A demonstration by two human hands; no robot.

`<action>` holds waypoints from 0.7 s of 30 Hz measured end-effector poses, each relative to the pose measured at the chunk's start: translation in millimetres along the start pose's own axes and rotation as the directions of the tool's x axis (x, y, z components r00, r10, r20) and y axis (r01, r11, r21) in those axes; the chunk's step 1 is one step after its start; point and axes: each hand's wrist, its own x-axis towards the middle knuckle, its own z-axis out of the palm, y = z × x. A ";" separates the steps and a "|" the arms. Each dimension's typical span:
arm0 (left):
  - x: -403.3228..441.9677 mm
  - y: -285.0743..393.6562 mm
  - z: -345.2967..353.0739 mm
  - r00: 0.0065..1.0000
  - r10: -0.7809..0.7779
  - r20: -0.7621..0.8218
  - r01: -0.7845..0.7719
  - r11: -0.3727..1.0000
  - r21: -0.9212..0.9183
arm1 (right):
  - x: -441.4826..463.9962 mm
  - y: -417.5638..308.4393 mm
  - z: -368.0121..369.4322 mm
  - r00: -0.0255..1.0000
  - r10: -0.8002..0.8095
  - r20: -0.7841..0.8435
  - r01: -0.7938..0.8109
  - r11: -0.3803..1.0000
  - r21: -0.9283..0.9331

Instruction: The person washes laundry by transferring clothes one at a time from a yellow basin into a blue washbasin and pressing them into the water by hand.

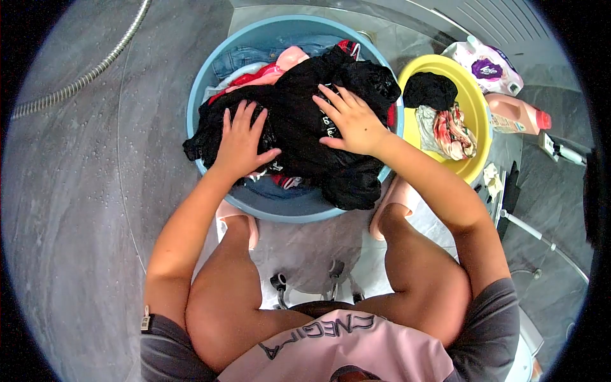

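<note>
A large blue basin stands on the floor between my feet, filled with clothes. On top lies a black garment with white lettering, part of it hanging over the basin's left rim. My left hand rests on its left part with the fingers spread. Palm down on the right part, beside the lettering, lies my right hand, fingers apart. Red and pink cloth and blue denim show behind the black garment.
A yellow basin with a black cloth and a patterned cloth stands to the right. Beyond it are a white and purple bag and a pink bottle. A metal hose hangs at upper left.
</note>
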 end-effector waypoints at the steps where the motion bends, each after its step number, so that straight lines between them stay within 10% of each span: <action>1: -1.3 -0.6 -0.7 1.000 0.000 0.000 0.000 1.000 0.000 | -0.7 1.0 0.8 1.000 -0.009 -0.012 0.010 0.999 0.035; 21: 16.5 25.7 -4.6 0.999 0.004 0.041 -0.008 0.996 0.092 | 14.4 -31.9 2.2 0.974 -0.131 0.183 0.159 0.976 -0.146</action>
